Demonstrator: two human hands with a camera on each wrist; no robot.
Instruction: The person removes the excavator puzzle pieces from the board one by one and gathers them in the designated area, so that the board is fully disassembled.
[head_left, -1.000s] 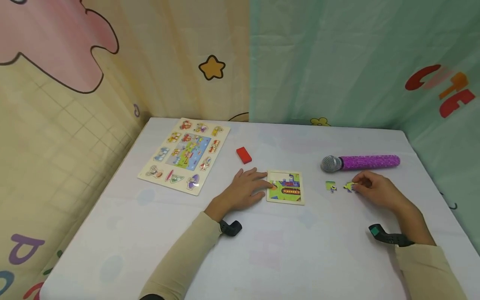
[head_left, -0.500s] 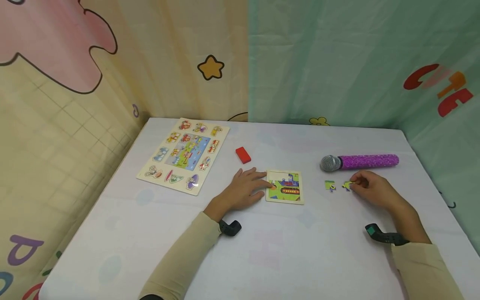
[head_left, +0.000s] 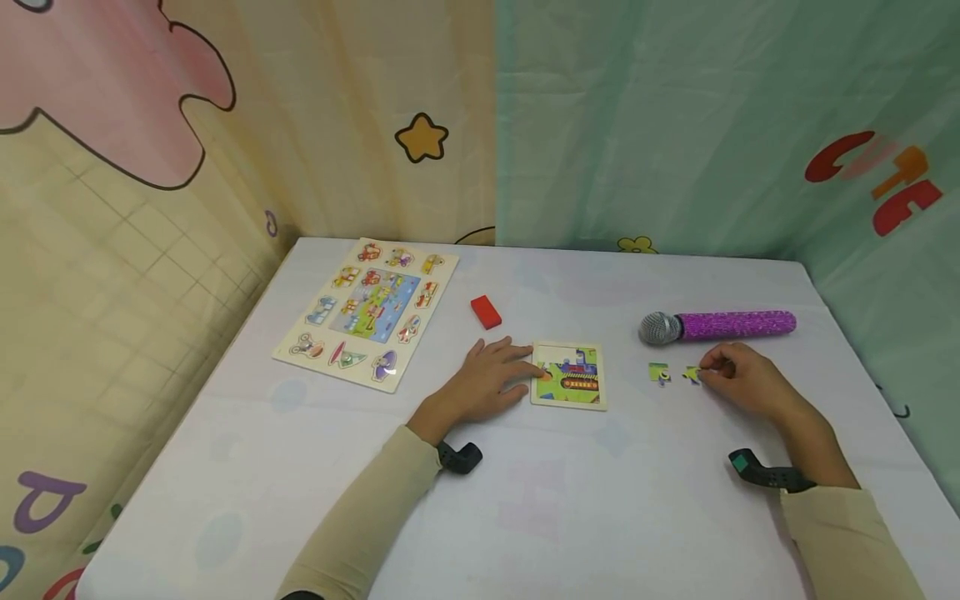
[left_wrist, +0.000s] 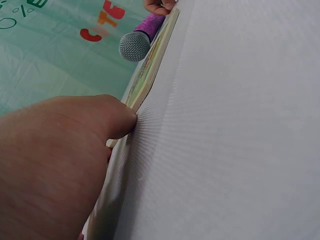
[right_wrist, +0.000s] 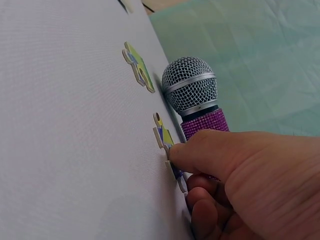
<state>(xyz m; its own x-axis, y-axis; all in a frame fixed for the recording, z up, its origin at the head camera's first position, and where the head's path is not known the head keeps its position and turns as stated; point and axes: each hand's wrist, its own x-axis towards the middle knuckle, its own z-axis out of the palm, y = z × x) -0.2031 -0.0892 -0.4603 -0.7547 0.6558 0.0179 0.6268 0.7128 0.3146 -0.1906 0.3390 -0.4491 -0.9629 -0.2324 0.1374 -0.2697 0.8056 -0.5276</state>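
Two bare hands were at work, well apart. The right hand (head_left: 750, 385) was drawn nearly closed, fingers curled in, its thumb against a small green and yellow puzzle piece (head_left: 691, 375) that it pinched by the right end; whether this piece touched the white table (head_left: 615, 500) could not be told. The left hand (head_left: 489, 383) lay low with fingers loosely spread, gripping nothing; one fingertip rested on the picture of a small square puzzle board (head_left: 567, 406), another reached its far left corner, and the thumb lay near its left edge. That board showed a tracked vehicle, with pale backing visible at the upper left.

Just left of the pinched piece, a second loose piece (head_left: 659, 369) lay on the table. Beyond the right hand, a microphone (head_left: 718, 326) with a glittery purple handle lay on its side, its silver mesh head to the left. Beyond the left hand was a red block (head_left: 486, 312), and farther left a larger puzzle board (head_left: 378, 304), set at a slant. Behind hung a yellow curtain (head_left: 322, 108) and a green curtain (head_left: 637, 125).
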